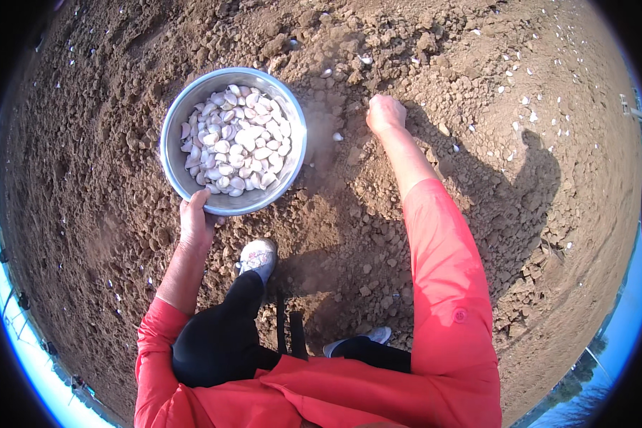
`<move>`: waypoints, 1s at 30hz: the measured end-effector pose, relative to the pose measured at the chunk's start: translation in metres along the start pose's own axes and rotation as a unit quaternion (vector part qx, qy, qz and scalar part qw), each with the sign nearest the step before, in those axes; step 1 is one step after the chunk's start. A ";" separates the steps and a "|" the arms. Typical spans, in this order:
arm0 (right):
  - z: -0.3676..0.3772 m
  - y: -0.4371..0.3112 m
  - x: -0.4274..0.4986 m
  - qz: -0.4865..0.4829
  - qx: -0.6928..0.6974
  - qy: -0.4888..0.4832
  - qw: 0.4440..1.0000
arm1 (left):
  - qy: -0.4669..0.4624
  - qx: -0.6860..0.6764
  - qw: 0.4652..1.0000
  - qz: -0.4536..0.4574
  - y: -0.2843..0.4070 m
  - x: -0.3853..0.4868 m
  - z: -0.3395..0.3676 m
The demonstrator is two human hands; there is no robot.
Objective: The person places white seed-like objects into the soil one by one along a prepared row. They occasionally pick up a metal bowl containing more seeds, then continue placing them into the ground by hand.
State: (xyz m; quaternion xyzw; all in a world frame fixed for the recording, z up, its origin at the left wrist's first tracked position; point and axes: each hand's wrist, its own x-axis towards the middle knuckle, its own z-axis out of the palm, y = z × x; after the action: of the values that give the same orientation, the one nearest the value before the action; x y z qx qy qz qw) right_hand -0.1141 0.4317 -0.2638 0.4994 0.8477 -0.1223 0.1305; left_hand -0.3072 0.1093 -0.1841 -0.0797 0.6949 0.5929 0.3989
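Note:
My left hand (197,218) grips the near rim of a round metal bowl (169,160), thumb on the inside edge. Peel-on garlic cloves (235,142), white to pale purple, fill much of the bowl. To the bowl's right, my right hand (386,113) is low over the loose soil (321,214) with its fingers curled under. Its fingertips are out of sight, so I cannot tell whether it holds anything. A garlic clove (337,137) lies on the ground between the bowl and this hand, and another clove (365,60) rests beyond the hand.
Scattered cloves (533,116) dot the soil at right. My shoe (258,258) stands just below the bowl, and my other shoe (379,335) is farther back at right. Two dark straps (298,334) hang between my legs. Clods (426,43) roughen the ground ahead.

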 end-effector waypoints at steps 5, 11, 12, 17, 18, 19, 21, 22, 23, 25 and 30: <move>0.001 -0.009 -0.002 -0.020 -0.027 -0.041 0.999 | -0.030 0.028 0.999 -0.001 -0.007 0.011 -0.019; -0.006 -0.013 0.004 -0.057 -0.070 -0.029 0.995 | -0.038 0.026 0.999 -0.012 -0.009 0.011 -0.019; -0.004 -0.012 0.006 -0.056 -0.072 -0.022 0.996 | -0.040 0.025 0.999 -0.012 -0.008 0.011 -0.019; 0.007 -0.004 0.014 -0.029 -0.062 -0.020 0.997 | -0.012 0.015 1.000 -0.024 -0.007 0.012 -0.013; -0.001 -0.004 0.015 -0.029 -0.059 -0.032 0.997 | -0.019 0.010 1.000 -0.023 -0.008 0.012 -0.015; -0.010 -0.004 0.017 -0.029 -0.057 -0.044 0.997 | -0.025 0.006 0.999 -0.021 -0.008 0.012 -0.016; -0.026 0.004 0.027 -0.020 0.016 0.048 0.999 | -0.035 0.004 0.999 -0.024 -0.008 0.012 -0.016; -0.029 0.005 0.036 -0.034 0.043 0.133 0.990 | -0.042 0.006 0.999 -0.029 -0.009 0.013 -0.015; -0.031 0.006 0.043 -0.047 0.070 0.216 0.973 | -0.049 0.007 0.998 -0.034 -0.009 0.014 -0.016; -0.032 -0.002 0.056 -0.078 0.059 0.208 0.973 | -0.061 0.021 0.998 -0.026 -0.015 0.018 -0.025; -0.018 -0.012 0.075 -0.068 -0.081 0.187 0.977 | -0.038 -0.010 0.999 -0.037 -0.017 0.018 -0.019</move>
State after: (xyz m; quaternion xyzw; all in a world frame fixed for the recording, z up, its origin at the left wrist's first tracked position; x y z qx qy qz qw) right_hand -0.1611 0.4932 -0.2721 0.4424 0.8962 0.0333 0.0014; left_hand -0.3182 0.0948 -0.2093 -0.0868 0.6700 0.5870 0.4461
